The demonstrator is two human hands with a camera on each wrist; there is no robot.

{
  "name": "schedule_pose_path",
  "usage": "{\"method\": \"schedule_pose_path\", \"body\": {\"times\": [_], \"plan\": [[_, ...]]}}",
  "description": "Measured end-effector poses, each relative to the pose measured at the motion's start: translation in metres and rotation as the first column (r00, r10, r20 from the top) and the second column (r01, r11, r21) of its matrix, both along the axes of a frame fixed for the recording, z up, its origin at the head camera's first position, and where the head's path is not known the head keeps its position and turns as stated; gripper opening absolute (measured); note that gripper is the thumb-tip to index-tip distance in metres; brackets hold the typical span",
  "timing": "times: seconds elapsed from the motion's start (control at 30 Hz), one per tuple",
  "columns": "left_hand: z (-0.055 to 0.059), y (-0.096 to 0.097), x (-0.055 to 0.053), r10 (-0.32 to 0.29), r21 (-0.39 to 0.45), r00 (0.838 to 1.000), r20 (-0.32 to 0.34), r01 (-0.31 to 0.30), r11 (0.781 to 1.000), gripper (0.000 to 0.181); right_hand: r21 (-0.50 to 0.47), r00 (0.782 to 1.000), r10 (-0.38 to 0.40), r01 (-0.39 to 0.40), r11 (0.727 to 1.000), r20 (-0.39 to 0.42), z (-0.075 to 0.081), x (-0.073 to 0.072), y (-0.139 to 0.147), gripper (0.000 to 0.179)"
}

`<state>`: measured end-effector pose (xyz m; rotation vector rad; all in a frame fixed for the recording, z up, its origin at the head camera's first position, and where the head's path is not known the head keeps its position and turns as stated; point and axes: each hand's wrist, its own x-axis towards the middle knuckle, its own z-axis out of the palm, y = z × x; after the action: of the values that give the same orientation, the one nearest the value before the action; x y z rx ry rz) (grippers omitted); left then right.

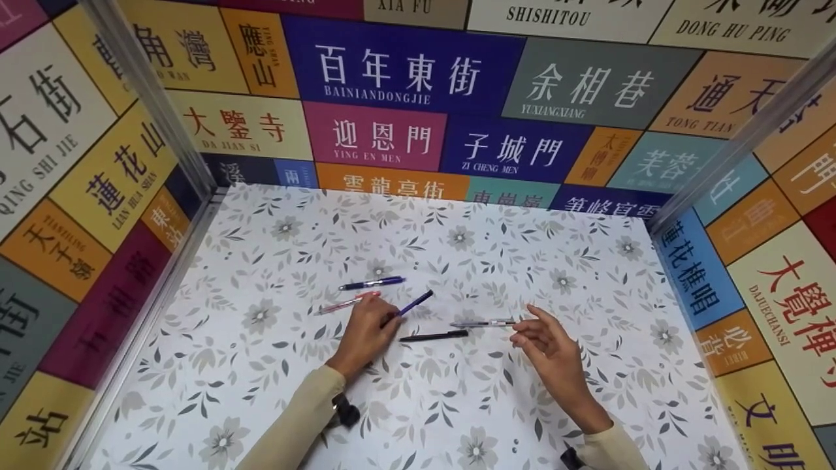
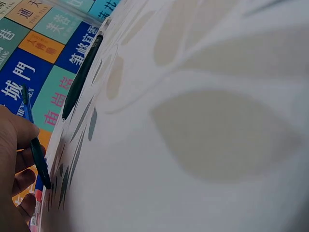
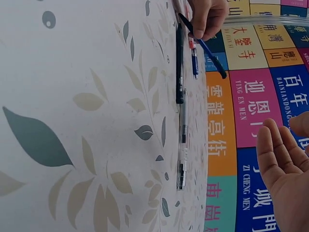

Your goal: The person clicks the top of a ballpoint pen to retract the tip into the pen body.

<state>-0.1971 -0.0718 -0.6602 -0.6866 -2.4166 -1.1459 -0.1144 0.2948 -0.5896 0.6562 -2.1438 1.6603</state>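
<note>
Between thumb and fingers, my left hand [image 1: 367, 331] pinches a blue pen [image 1: 416, 303] with dark ends, tilted up to the right. The left wrist view shows the same blue pen [image 2: 37, 154] in the fingertips. My right hand [image 1: 552, 346] is held palm up with loosely bent fingers and nothing in them. Its fingertips are close by the end of a clear pen [image 1: 482, 323] in the head view. A black pen [image 1: 434, 336] lies between the hands. Past the left hand lie a dark blue pen [image 1: 372, 283] and a clear pen with a red end [image 1: 338, 305], partly hidden by the hand.
A white cloth with grey flowers and leaves covers the table [image 1: 522, 261]. Printed panels with coloured name blocks [image 1: 405, 72] stand around the back and both sides, joined by metal posts [image 1: 738, 124]. Dark wrist straps [image 1: 346, 411] sit over the sleeves.
</note>
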Motion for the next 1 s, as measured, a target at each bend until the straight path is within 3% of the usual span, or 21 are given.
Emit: {"method": "schedule_pose_path", "body": {"times": [0.37,0.53,1.0], "plan": [[-0.006,-0.007,-0.002,0.028,-0.109,0.999,-0.04,-0.032,0.993,0.006,0.031,0.994,-0.074,0.072,0.997,0.086,-0.005,0.002,0.007,0.064],[-0.006,-0.008,-0.003,0.011,-0.101,0.999,-0.031,-0.014,0.995,0.006,0.009,0.99,-0.104,0.103,0.995,0.094,-0.009,0.001,0.011,0.057],[-0.008,-0.01,-0.004,0.037,-0.16,0.999,-0.019,-0.039,0.986,0.007,-0.076,0.981,-0.076,0.091,0.993,0.177,-0.013,0.002,0.018,0.043]]}}
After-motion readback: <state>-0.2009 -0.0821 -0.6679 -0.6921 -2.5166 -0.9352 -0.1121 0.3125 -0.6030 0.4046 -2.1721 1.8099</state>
